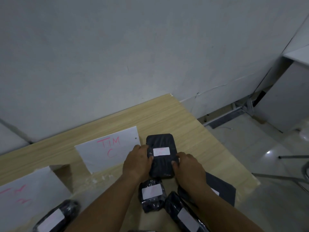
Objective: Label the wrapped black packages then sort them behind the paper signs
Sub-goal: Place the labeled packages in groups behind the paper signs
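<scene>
Package [161,155] lengthwise away, between hands [137,162]

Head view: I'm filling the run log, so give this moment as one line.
left hand + right hand: gripping labelled black package | beside TIM C sign | on table | other labelled packages nearer

**A:** Whole frame is looking pretty dim and flat here, greyish cast over the wall [117,47], colours are coming out washed.

**B:** Yeah, the only real hotspot is glaring off the glossy floor [268,152] on the right. The labels on the packages [161,151] are blowing out white, so the writing is reading as a faint smudge.

**A:** Wide-angle lens is bending things too, the table [192,124] edges are bowing and the lower corners are stretching and going soft.

**B:** Shadows are staying soft, just a dark wedge beside the left sign [25,195].
</scene>
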Tool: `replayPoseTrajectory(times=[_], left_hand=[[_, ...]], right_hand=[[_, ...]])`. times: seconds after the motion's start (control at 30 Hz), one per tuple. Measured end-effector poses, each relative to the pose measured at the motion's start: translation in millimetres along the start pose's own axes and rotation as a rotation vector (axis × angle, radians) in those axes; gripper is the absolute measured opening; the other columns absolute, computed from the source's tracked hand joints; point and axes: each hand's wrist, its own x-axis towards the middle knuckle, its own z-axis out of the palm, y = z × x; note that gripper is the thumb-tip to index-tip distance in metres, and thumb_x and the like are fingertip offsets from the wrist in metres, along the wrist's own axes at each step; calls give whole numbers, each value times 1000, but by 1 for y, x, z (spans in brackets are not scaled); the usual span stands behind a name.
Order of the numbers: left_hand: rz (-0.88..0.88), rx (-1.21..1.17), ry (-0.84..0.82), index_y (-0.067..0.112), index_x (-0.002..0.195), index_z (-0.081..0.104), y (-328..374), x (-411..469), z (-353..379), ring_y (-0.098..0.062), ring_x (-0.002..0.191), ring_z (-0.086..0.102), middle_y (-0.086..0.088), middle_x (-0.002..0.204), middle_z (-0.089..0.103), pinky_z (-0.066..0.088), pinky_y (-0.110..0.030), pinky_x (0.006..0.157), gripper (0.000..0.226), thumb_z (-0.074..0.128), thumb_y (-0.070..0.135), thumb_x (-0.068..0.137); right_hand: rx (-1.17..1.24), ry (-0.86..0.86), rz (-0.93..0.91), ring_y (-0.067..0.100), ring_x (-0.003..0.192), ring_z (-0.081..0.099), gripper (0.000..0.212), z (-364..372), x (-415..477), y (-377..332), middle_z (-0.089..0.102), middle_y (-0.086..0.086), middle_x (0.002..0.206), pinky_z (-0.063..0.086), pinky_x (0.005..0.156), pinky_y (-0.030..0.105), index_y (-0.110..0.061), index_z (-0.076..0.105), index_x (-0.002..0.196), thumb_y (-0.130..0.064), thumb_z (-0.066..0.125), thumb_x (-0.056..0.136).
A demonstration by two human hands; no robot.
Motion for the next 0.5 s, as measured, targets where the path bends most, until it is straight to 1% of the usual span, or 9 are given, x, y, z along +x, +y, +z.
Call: replayPoseTrajectory(times=[0.1, 0.17, 0.23, 0.3, 0.37, 0.43, 0.5], left_hand=[[-57, 4, 0, 19, 124, 56, 2, 3, 4, -22, 99, 57, -4, 114, 56, 47, -32, 81, 31, 50, 34, 97], [-132, 11, -17, 15, 114, 58, 2, 4, 6, -20, 92, 57, -6, 110, 59, 45, -30, 75, 27, 48, 34, 98], [-194, -19, -77, 12, 112, 60, 3, 6, 10, -17, 87, 53, -7, 112, 62, 42, -28, 74, 26, 48, 32, 99], [-208, -66, -116, 12, 113, 61, 4, 5, 11, -14, 86, 50, -6, 114, 62, 41, -26, 75, 25, 49, 27, 99], [-205, -126, -95, 13, 112, 63, 8, 3, 8, -14, 87, 53, -5, 112, 64, 43, -26, 75, 23, 50, 25, 98], [-210, -220, -58, 15, 109, 63, 14, -1, -1, -14, 89, 56, 0, 108, 64, 45, -27, 76, 20, 53, 28, 96], [-232, -347, -37, 19, 98, 61, 20, -5, -11, -14, 88, 59, 2, 102, 64, 48, -30, 76, 16, 59, 33, 92]], right_hand=[[-23, -29, 78, 19, 94, 58, 33, 4, 2, 2, 59, 3, 109, 41, 68, 30, -19, 52, 120, -42, 44, 98], [-54, -93, 144, 20, 96, 59, 34, 8, 6, 4, 60, 4, 111, 43, 69, 29, -16, 53, 117, -43, 41, 99], [-48, -179, 203, 20, 95, 61, 35, 12, 9, 5, 62, 6, 112, 48, 72, 29, -13, 56, 113, -41, 41, 100], [21, -212, 238, 20, 91, 61, 31, 13, 10, 6, 64, 7, 110, 49, 72, 29, -11, 58, 110, -37, 44, 100], [119, -155, 233, 17, 85, 59, 26, 11, 8, 9, 64, 6, 105, 48, 69, 28, -11, 59, 108, -32, 47, 99], [245, -52, 202, 15, 82, 55, 21, 3, 6, 10, 64, 5, 102, 42, 63, 26, -13, 59, 108, -29, 49, 98], [390, 48, 176, 17, 83, 55, 16, -8, 4, 10, 63, 6, 99, 38, 60, 27, -17, 57, 105, -29, 48, 98]])
